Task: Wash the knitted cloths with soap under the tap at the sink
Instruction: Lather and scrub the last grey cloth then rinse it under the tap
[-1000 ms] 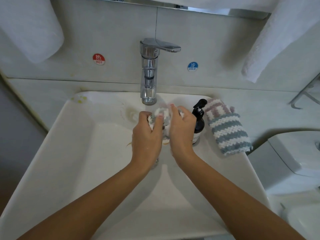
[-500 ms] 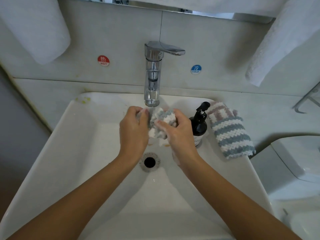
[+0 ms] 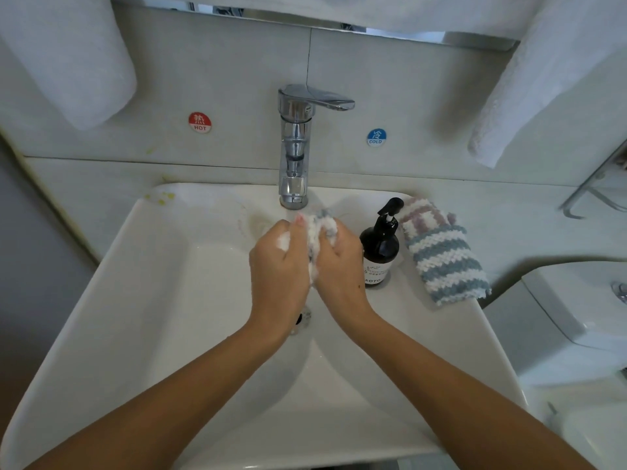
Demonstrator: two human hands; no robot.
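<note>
Knitted cloth (image 3: pixel 321 225), bunched into a wet grey-and-white wad, sits squeezed between both hands just below the spout of the chrome tap (image 3: pixel 296 144), over the back of the white sink (image 3: pixel 135 283). The left hand (image 3: pixel 280 262) has its fingers curled round the cloth's left side, with a dab of white lather on the knuckles; the right hand (image 3: pixel 341 262) grips the right side, fingers folded in tight. The two hands are pressed together, heels nearly touching, and foam shows in the seam between them. Below the wrists a part of the drain (image 3: pixel 303 318) peeks out (mostly hidden by the left hand).

A second knitted cloth (image 3: pixel 441 256), striped blue-grey and white with a mauve end, lies on the sink's right rim, just beside a dark soap pump bottle (image 3: pixel 380 252) that stands upright next to the right hand. On the tiled wall behind, a red HOT sticker (image 3: pixel 200 123) sits left of the tap and a blue COLD sticker (image 3: pixel 376 137) right of it. White towels (image 3: pixel 68 59) hang at both upper corners. I cannot tell whether water is running.
</note>
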